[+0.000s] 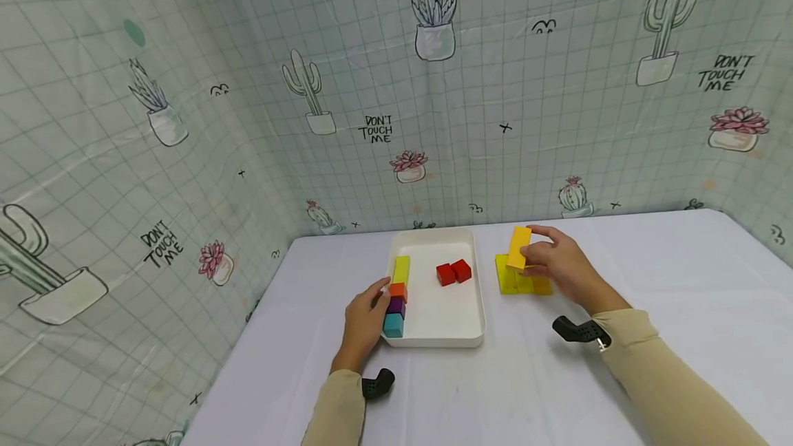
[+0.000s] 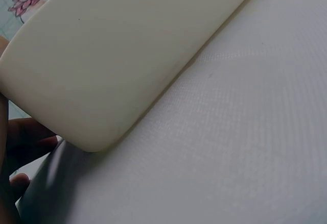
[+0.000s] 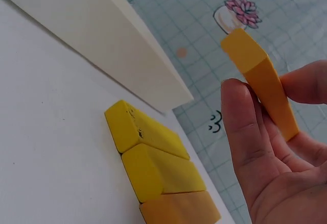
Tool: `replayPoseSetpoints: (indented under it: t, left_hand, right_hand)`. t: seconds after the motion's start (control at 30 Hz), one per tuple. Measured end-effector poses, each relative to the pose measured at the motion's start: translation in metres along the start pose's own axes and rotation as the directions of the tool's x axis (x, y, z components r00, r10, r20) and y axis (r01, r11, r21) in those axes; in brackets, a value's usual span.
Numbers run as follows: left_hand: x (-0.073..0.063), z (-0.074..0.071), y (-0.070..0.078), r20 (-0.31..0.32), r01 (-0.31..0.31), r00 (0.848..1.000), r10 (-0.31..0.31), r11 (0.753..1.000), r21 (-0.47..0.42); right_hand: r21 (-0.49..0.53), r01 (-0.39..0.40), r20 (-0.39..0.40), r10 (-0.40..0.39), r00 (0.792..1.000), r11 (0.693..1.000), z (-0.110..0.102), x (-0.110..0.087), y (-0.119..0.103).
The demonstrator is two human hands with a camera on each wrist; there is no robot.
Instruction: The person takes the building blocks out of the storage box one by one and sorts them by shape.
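My right hand pinches a yellow-orange rectangular block between thumb and fingers, raised over three yellow blocks lying side by side. The right wrist view shows the held block tilted, its far end sticking out past the fingertips. At the white tray, my left hand holds the left wall, fingertips beside an orange cube. Along that wall inside the tray run a lime-yellow block, the orange cube, a purple cube and a teal cube.
Two red cubes sit near the tray's right wall. A white cloth covers the table, and a curtain printed with cacti hangs behind it. Each wrist wears a black device.
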State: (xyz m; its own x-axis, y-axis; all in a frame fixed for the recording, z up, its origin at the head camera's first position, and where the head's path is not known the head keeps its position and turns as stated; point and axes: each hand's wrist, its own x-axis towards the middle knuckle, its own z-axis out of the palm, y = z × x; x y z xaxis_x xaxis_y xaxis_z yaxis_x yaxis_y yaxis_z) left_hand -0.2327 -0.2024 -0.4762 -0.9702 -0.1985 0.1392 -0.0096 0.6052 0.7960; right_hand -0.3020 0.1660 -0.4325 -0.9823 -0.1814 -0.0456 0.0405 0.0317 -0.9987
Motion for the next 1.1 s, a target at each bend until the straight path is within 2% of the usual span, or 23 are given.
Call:
replayPoseSetpoints:
  t: [0.27,0.63,0.83,1.1]
  left_hand:
    - [-0.001,-0.001,0.001,0.003,0.009,1.0,-0.009,1.0,0.015]
    - [0.001,-0.001,0.003,0.004,0.017,1.0,-0.017,1.0,0.014]
    - [0.002,-0.001,0.003,0.005,-0.011,1.0,0.011,1.0,0.017]
    - [0.001,0.0,0.0,0.004,-0.005,1.0,0.005,1.0,0.015]
  right_hand:
    - [-0.042,-0.018,-0.014,0.018,1.0,0.999,-0.017,-0.002,0.007]
    - [-0.038,-0.061,-0.02,0.06,0.998,0.997,-0.036,-0.005,0.011]
    - [-0.068,-0.12,-0.019,0.119,0.993,0.99,-0.045,-0.005,0.012]
    - [-0.057,-0.164,0.015,0.165,0.986,0.985,-0.056,-0.005,0.021]
